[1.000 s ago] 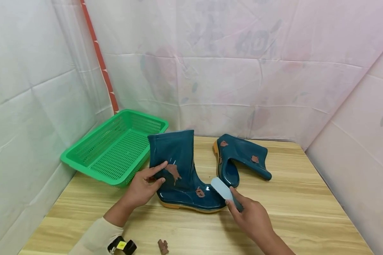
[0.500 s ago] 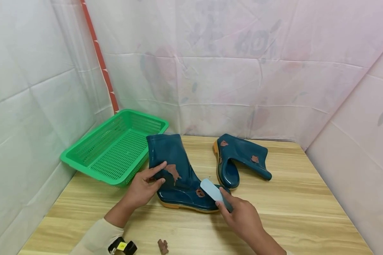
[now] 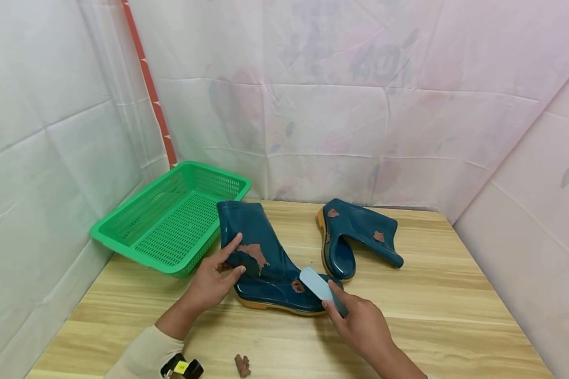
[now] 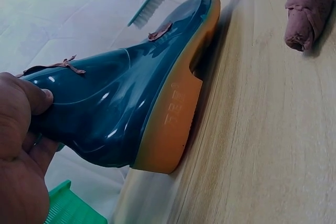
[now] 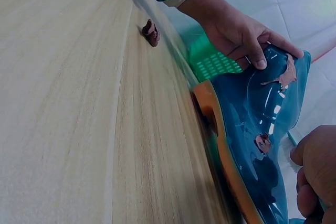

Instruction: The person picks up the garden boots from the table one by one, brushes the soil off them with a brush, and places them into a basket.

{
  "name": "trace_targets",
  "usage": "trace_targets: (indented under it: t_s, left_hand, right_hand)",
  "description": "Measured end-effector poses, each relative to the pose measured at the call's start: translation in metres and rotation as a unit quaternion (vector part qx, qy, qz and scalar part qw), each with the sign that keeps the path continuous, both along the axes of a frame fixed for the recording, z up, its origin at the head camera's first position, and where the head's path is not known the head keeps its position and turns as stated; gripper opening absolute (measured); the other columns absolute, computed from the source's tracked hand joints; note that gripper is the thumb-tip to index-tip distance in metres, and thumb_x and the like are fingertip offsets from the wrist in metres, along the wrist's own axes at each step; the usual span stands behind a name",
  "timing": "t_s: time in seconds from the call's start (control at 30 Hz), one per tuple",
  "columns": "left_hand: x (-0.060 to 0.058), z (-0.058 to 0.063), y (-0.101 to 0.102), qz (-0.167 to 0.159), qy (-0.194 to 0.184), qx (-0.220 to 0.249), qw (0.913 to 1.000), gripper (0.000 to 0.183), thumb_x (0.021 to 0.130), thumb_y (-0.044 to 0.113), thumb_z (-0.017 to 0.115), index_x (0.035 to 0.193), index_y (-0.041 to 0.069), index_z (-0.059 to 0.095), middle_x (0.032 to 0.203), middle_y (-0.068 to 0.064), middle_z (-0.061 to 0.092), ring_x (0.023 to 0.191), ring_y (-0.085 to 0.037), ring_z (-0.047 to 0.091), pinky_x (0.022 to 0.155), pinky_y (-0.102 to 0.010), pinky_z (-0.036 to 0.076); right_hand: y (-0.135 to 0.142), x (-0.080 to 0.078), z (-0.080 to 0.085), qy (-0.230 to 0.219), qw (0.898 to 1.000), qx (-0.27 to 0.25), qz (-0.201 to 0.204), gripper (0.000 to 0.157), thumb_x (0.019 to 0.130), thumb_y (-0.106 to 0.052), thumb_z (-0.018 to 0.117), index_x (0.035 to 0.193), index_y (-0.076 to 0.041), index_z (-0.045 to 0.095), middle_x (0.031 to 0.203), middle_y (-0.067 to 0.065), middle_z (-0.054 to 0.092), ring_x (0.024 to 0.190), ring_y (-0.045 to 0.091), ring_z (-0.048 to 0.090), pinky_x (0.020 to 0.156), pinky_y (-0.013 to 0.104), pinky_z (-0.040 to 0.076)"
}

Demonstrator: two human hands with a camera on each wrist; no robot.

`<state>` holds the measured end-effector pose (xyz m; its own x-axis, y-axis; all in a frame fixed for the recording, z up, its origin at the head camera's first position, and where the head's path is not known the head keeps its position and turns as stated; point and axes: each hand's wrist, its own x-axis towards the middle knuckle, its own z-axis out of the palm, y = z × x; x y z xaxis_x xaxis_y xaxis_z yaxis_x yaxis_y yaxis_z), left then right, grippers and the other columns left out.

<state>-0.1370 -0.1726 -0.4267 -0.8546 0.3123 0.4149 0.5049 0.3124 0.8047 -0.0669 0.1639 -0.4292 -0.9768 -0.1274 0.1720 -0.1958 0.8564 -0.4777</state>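
A dark teal rubber boot (image 3: pixel 270 237) with an orange sole stands on the table, toe pointing right. My left hand (image 3: pixel 208 281) grips the back of its shaft, thumb and index finger spread on the near side. A brown clay-like smear (image 3: pixel 255 255) lies on the shaft beside these fingers, and a smaller brown patch (image 3: pixel 297 286) on the instep. My right hand (image 3: pixel 365 323) holds a brush (image 3: pixel 316 284) with a pale blue-grey back over the toe. White bristles (image 4: pixel 152 8), facing the boot close to the instep patch, show in the left wrist view.
Behind to the right, the other teal boot (image 3: pixel 360 226) lies on its side with brown patches. A green perforated basket (image 3: pixel 137 252) stands at the left. One brown clay-like lump (image 3: pixel 242 365) lies near the front edge. Pale sheets (image 3: pixel 322 121) surround the table.
My right hand has brought the brush left from the toe tip toward the instep. The boot's shaft top has narrowed and dropped slightly. My left index finger has shifted back a little.
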Motion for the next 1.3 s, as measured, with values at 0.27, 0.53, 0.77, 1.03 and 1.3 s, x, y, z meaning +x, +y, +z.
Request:
trace_targets:
  t_s: [0.27,0.53,0.77,1.03,1.3]
  left_hand:
    - [0.001,-0.001,0.0,0.003,0.0,0.008,1.0,0.073,0.098,0.001,0.068,0.161,0.012,0.034,0.156,-0.024,0.039,0.119,-0.031,0.061,0.078,-0.035,0.055]
    - [0.0,-0.004,0.0,0.014,0.021,-0.001,0.9997,0.075,0.096,-0.001,0.069,0.161,0.013,0.034,0.154,-0.024,0.042,0.115,-0.026,0.062,0.077,-0.032,0.055]
    - [0.001,-0.004,0.002,0.017,0.031,-0.007,0.9994,0.076,0.096,-0.001,0.07,0.161,0.012,0.033,0.152,-0.025,0.044,0.117,-0.027,0.061,0.083,-0.033,0.056]
    - [0.001,-0.002,0.003,0.016,0.041,-0.019,0.9988,0.081,0.095,-0.003,0.07,0.163,0.014,0.029,0.153,-0.025,0.043,0.12,-0.032,0.059,0.084,-0.036,0.057]
    - [0.001,-0.002,0.003,0.017,0.032,-0.017,0.9992,0.082,0.095,-0.003,0.069,0.163,0.015,0.028,0.155,-0.024,0.04,0.114,-0.024,0.061,0.079,-0.033,0.055]
  right_hand:
    - [0.0,0.001,0.0,0.0,1.0,0.003,0.001,0.049,0.096,-0.033,0.075,0.141,-0.017,0.065,0.085,0.001,0.073,0.053,0.004,0.041,0.048,0.025,0.033]
    - [-0.006,-0.002,0.002,0.013,1.0,0.0,0.017,0.05,0.096,-0.034,0.075,0.142,-0.018,0.065,0.073,-0.008,0.064,0.054,0.003,0.04,0.05,0.024,0.033]
    - [-0.011,-0.003,0.002,-0.003,0.999,0.021,0.026,0.049,0.097,-0.035,0.073,0.142,-0.019,0.064,0.063,-0.012,0.055,0.055,0.004,0.042,0.051,0.024,0.035]
    - [-0.005,0.003,-0.005,-0.007,0.998,0.05,0.035,0.046,0.095,-0.035,0.074,0.138,-0.018,0.068,0.088,0.002,0.075,0.064,0.002,0.05,0.059,0.026,0.042]
    - [0.003,0.008,-0.004,-0.018,0.998,0.042,0.042,0.046,0.097,-0.038,0.072,0.138,-0.02,0.068,0.099,0.004,0.077,0.068,0.001,0.052,0.061,0.024,0.045]
